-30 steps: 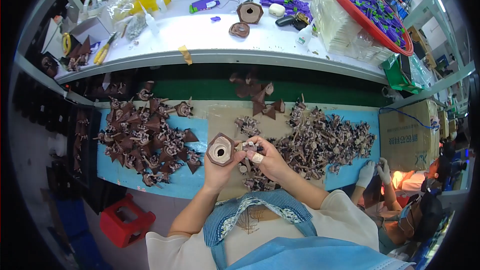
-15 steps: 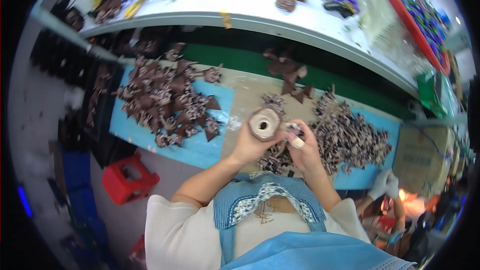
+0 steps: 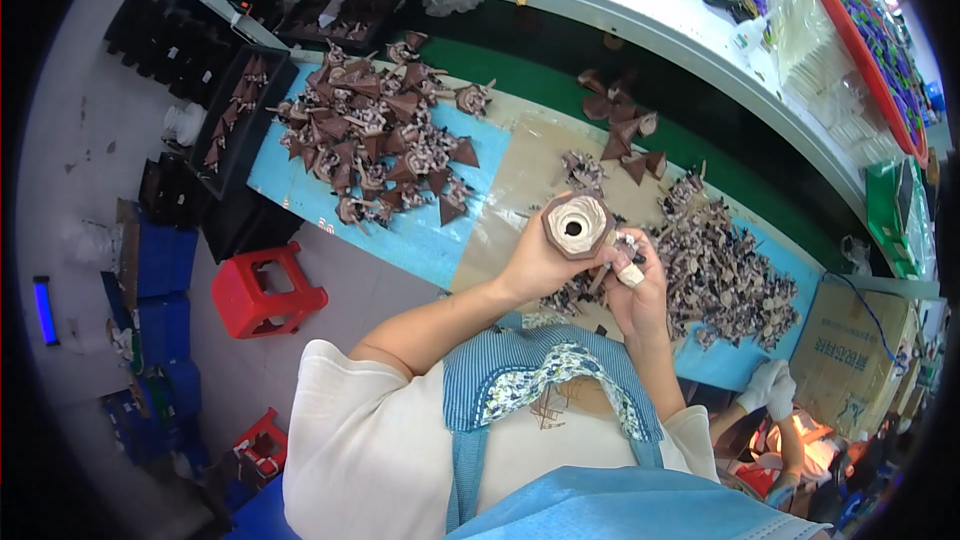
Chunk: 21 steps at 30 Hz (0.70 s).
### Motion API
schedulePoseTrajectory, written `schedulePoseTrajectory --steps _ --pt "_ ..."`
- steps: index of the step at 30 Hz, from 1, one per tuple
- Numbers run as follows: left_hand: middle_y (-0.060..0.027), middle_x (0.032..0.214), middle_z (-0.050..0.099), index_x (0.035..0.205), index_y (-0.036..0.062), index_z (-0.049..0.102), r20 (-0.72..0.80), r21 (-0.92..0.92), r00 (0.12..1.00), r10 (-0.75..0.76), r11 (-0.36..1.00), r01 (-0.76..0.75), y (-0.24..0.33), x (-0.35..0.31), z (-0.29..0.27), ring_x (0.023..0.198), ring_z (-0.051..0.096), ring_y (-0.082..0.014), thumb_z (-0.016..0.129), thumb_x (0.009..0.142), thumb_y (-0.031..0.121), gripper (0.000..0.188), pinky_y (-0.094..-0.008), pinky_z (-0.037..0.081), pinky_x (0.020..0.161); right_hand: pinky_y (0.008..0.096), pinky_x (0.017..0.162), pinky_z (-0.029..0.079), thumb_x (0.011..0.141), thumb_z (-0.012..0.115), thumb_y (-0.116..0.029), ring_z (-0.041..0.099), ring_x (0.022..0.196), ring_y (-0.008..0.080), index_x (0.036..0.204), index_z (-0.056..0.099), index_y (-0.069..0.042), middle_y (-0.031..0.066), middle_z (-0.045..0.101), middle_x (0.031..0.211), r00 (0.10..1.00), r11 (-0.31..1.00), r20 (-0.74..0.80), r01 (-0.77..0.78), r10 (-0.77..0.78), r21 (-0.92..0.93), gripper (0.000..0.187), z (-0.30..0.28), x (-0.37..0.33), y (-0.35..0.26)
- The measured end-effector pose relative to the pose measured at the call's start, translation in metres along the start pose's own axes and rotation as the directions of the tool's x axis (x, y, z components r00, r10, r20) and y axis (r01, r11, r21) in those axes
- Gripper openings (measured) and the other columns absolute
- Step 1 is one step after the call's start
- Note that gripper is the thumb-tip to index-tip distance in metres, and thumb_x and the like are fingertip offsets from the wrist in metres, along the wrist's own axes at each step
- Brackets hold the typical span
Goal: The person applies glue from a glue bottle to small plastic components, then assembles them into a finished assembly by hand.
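My left hand [image 3: 535,268] is closed around a brown octagonal piece [image 3: 558,213]. Its tan underside, with a dark round hole in the middle, faces up. Right beside it, my right hand [image 3: 645,302] pinches a small pale-and-dark figurine [image 3: 628,244] close to that piece's edge. A cream-coloured cover [image 3: 631,276] sits on one digit of this hand. Whether the two pieces touch is hard to make out. To the right of my hands spreads a heap of similar small figurines [image 3: 735,280]. At the left lies a pile of brown pointed pieces with figures attached [image 3: 385,130].
Both piles lie on a bench with blue sheets [image 3: 380,245]. A shelf [image 3: 560,5] runs across above it, bearing a red basket [image 3: 870,65]. At the left are a black tray [image 3: 235,105] and a red stool [image 3: 268,290]. A co-worker's gloved hands [image 3: 770,388] show near a cardboard box [image 3: 855,355].
The view has shifted, so the bench sits higher and further right in it. Both hands keep hold of their pieces, still close together.
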<state>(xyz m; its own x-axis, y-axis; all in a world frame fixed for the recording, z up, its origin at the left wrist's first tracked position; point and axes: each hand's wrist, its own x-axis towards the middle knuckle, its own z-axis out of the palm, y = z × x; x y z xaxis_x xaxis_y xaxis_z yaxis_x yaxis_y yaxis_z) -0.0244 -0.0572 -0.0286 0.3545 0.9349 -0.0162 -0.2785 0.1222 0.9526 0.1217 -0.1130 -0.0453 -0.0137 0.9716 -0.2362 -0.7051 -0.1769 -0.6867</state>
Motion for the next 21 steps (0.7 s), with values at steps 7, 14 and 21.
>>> schedulePoseTrajectory --steps 7,14,21 --pt "-0.003 0.099 0.062 0.107 0.0021 0.053 0.02 -0.016 0.999 -0.045 0.999 0.045 -0.005 -0.011 0.003 0.092 0.059 -0.0105 0.08 0.069 0.006 0.047 -0.0256 0.049 0.081 0.0324 0.078 0.048 0.084 0.06 -0.006 0.055 0.091 0.0176 0.114 0.045 -0.002 0.0081 0.054 0.101 1.0 1.0 -0.007 0.021 -0.021 -0.001 0.033 -0.009 -0.011 0.004" --pt "-0.0027 0.097 0.062 0.108 0.0022 0.052 0.03 -0.058 0.998 -0.051 0.997 0.053 -0.01 -0.026 0.013 0.091 0.059 -0.0101 0.08 0.07 0.006 0.047 -0.0254 0.049 0.081 0.0316 0.084 0.045 0.085 0.059 -0.006 0.055 0.091 0.0138 0.113 0.048 -0.005 0.004 0.055 0.098 1.0 1.0 -0.014 0.004 -0.004 -0.013 0.03 -0.008 -0.029 -0.001" --pt "-0.0032 0.098 0.063 0.108 -0.0002 0.052 -0.016 -0.036 0.998 -0.059 0.998 0.058 -0.007 -0.026 0.021 0.09 0.059 -0.0104 0.082 0.068 0.008 0.051 -0.0256 0.048 0.082 0.0299 0.085 0.043 0.086 0.058 -0.005 0.054 0.094 0.0152 0.114 0.048 -0.005 0.0057 0.053 0.101 0.998 0.997 0.005 0.068 -0.069 0.03 0.03 -0.006 -0.03 -0.004"
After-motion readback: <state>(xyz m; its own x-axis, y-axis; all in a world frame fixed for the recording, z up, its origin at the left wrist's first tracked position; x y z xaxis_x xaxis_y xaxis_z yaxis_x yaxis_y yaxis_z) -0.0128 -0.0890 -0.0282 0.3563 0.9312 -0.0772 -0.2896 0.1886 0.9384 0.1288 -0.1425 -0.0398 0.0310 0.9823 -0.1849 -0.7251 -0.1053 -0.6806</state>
